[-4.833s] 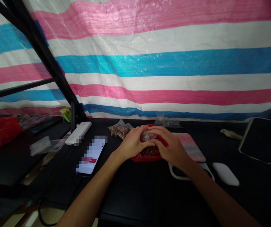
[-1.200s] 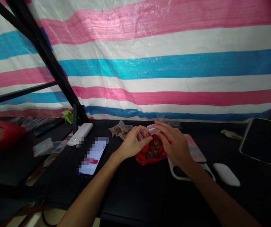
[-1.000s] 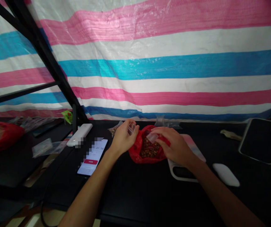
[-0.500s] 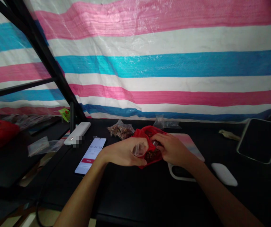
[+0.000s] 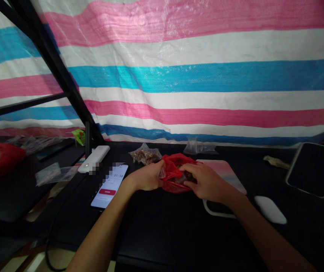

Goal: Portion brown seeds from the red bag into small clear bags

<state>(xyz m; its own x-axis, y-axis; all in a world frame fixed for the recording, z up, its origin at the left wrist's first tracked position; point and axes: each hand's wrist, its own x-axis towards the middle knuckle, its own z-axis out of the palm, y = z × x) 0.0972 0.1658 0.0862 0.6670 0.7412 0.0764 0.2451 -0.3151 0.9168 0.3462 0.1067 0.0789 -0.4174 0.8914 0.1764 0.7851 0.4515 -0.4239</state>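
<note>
Fingers: your right fingertips [image 5: 189, 176] curl into the mouth of the red plastic bag [image 5: 172, 174], down among its dark contents. Whether they pinch anything cannot be told.
Left hand [image 5: 146, 176]: closed in a loose fist, pinching a small clear pouch [image 5: 161, 173] against the bag's left edge.
Right hand [image 5: 205, 182]: palm down, knuckles raised, touching the bag's right side.
Bag position: centre of the frame, between both hands. It lies right of your left fingers and left of your right ones, its long axis running across the frame.
Arms: both forearms rise from the lower edge and converge on the bag.
Around: a phone [image 5: 109, 182] lies left of centre, a filled clear packet [image 5: 146, 155] just above the bag, and a white mouse [image 5: 269, 209] at lower right.
</note>
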